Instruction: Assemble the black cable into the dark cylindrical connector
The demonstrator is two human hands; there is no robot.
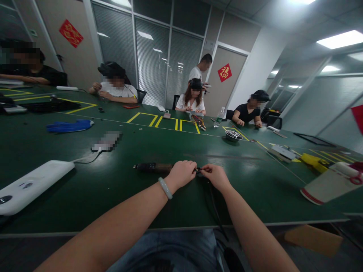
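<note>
A dark, cylinder-shaped power tool that looks like an electric screwdriver (153, 167) lies on the green table, its narrow tip pointing left. My left hand (183, 174), with a pale bangle at the wrist, is closed over the tool's right end. Just beside it, my right hand (216, 176) pinches the end of a black cable (213, 206) close to the tool. That cable runs down across the table and over the front edge. My fingers cover the spot between tool and cable, so I cannot tell whether they are joined.
A white power bank-like device (36, 185) lies left, cabled to a phone (106, 141). Behind are blue gloves (69, 125). A metal bowl (233, 135) and water bottle (219, 117) stand farther back. A whitish container (330, 185) is at right. Several people sit across the table.
</note>
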